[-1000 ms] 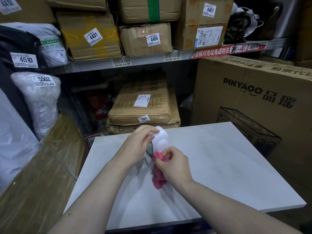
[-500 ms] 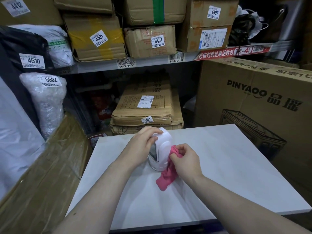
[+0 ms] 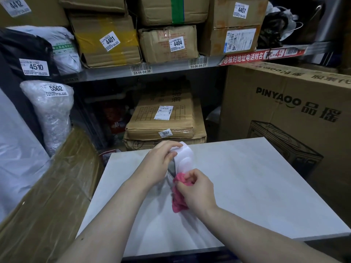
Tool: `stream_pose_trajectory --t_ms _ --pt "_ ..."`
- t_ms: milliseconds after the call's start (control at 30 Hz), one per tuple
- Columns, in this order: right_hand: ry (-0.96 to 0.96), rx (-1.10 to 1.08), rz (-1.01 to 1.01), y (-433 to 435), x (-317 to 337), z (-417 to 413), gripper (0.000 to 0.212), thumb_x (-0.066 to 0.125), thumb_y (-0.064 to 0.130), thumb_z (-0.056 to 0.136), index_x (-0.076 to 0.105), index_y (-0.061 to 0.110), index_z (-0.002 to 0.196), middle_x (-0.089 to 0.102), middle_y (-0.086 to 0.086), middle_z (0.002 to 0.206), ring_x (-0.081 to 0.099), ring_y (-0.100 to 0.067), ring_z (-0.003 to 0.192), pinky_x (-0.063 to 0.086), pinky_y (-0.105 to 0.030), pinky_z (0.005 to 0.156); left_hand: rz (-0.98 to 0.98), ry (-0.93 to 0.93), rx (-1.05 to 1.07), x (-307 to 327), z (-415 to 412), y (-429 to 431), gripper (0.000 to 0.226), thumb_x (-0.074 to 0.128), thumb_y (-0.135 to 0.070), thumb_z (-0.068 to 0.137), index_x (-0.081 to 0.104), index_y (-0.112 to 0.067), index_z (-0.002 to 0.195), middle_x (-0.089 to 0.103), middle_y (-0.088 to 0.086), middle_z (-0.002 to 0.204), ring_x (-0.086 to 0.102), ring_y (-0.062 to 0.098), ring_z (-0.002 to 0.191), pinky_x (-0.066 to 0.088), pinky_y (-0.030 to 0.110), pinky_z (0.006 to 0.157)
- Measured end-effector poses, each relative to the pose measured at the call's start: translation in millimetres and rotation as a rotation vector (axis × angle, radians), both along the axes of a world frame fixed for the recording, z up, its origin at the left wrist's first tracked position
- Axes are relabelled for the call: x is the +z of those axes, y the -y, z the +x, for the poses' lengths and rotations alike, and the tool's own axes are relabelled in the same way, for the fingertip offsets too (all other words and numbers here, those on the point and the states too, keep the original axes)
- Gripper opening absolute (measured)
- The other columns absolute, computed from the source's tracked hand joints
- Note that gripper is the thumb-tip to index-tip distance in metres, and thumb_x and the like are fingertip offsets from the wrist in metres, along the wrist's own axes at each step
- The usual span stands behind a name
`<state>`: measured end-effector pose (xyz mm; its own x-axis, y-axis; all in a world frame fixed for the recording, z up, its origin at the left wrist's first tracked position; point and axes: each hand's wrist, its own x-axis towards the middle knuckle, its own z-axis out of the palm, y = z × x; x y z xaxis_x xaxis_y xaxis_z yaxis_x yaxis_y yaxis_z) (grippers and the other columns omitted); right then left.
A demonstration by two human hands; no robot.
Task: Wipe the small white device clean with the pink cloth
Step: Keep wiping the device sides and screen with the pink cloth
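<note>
The small white device [image 3: 185, 160] stands upright near the middle of the white table [image 3: 247, 186], with a dark panel on its left face. My left hand [image 3: 161, 162] grips its top and left side. My right hand [image 3: 197, 190] holds the pink cloth [image 3: 179, 194] bunched against the device's lower front. The cloth's loose end hangs down toward the tabletop. The base of the device is hidden behind the cloth and my right hand.
A large PINYAOO cardboard box [image 3: 284, 111] stands close along the table's right side. A long tape-wrapped package [image 3: 47, 196] leans at the left. Behind the table, a shelf [image 3: 171, 67] holds labelled parcels, and stacked brown packets [image 3: 165, 118] sit below it.
My right hand moved the pink cloth from the device's right side down to its lower front. My left hand kept its hold on the top of the device.
</note>
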<state>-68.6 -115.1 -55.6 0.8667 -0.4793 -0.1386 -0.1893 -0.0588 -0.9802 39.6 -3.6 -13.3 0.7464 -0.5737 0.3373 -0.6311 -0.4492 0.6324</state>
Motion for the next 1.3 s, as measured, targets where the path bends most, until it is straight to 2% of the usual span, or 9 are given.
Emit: stream_pose_trajectory --t_ms 100,200,300,500,667,900,1000,1133,1300 --pt "0.005 -0.009 -0.023 0.2 -1.3 2.1 0.019 0.077 0.003 0.083 0.058 0.000 0.078 0.063 0.003 0.056 0.063 -0.013 0.044 0.046 -0.021 0.036 0.007 -0.003 0.003 1.1 -0.5 -1.4 0.026 0.052 -0.014 0.100 0.063 -0.029 0.119 0.055 -0.019 0.118 0.049 -0.005 0.104 0.032 0.000 0.085" --pt "0.002 -0.015 -0.085 5.8 -2.4 4.2 0.014 0.075 0.001 0.079 0.061 -0.002 0.080 0.065 0.003 0.061 0.060 0.000 0.045 0.043 -0.012 0.043 0.020 -0.011 0.007 2.5 -1.4 -1.8 0.026 0.052 -0.018 0.100 0.062 -0.031 0.119 0.054 -0.022 0.117 0.050 -0.003 0.101 0.033 0.001 0.084" --pt "-0.008 -0.041 -0.125 13.2 -5.3 5.0 0.011 0.072 0.005 0.078 0.062 0.003 0.081 0.067 0.002 0.070 0.059 0.004 0.051 0.041 -0.007 0.048 0.018 -0.005 0.010 2.5 -2.4 -1.3 0.026 0.052 -0.018 0.100 0.061 -0.032 0.120 0.055 -0.022 0.117 0.051 -0.002 0.102 0.033 0.001 0.085" --pt "-0.003 -0.107 -0.173 28.2 -12.6 13.7 0.013 0.067 0.005 0.081 0.058 0.014 0.084 0.065 0.003 0.079 0.059 -0.006 0.068 0.043 -0.007 0.055 0.027 -0.006 0.013 2.7 -2.1 -2.5 0.026 0.052 -0.018 0.100 0.061 -0.033 0.120 0.056 -0.020 0.120 0.051 -0.002 0.104 0.034 0.003 0.086" --pt "-0.071 -0.067 -0.175 33.5 -16.6 16.8 0.012 0.061 0.005 0.087 0.058 0.014 0.096 0.065 0.005 0.087 0.059 -0.003 0.075 0.042 -0.009 0.054 0.032 -0.011 0.023 1.0 -1.4 -2.1 0.027 0.052 -0.019 0.100 0.060 -0.035 0.119 0.055 -0.024 0.116 0.049 -0.005 0.103 0.032 0.000 0.083" --pt "-0.075 -0.072 -0.133 20.1 -20.2 11.1 0.010 0.065 0.012 0.088 0.056 0.013 0.092 0.068 0.000 0.086 0.063 -0.005 0.069 0.043 -0.008 0.051 0.025 -0.032 0.024 0.0 -0.2 -2.6 0.028 0.051 -0.019 0.100 0.060 -0.037 0.120 0.056 -0.021 0.119 0.050 -0.003 0.104 0.035 0.004 0.086" --pt "-0.041 -0.057 -0.077 6.8 -21.9 9.6 0.018 0.075 0.017 0.084 0.057 0.014 0.083 0.072 -0.003 0.082 0.068 -0.010 0.066 0.044 -0.009 0.049 0.020 -0.034 0.019 0.1 0.1 -2.3 0.028 0.052 -0.019 0.100 0.059 -0.036 0.120 0.057 -0.018 0.119 0.050 -0.002 0.104 0.036 0.006 0.087" --pt "-0.040 -0.029 -0.138 -0.1 -25.4 14.0 0.025 0.085 0.022 0.075 0.062 0.014 0.076 0.070 0.004 0.074 0.062 -0.002 0.061 0.044 -0.011 0.054 0.019 -0.027 0.020 0.9 0.1 -2.0 0.028 0.052 -0.019 0.099 0.059 -0.035 0.121 0.058 -0.017 0.119 0.052 0.002 0.104 0.040 0.016 0.091" --pt "-0.034 -0.050 -0.156 10.5 -24.4 12.3 0.018 0.080 0.012 0.076 0.063 0.008 0.078 0.070 0.000 0.075 0.061 -0.001 0.058 0.046 -0.012 0.054 0.015 -0.025 0.020 -0.8 0.9 -2.5 0.027 0.052 -0.020 0.100 0.059 -0.036 0.121 0.058 -0.020 0.119 0.052 0.002 0.105 0.043 0.025 0.094"
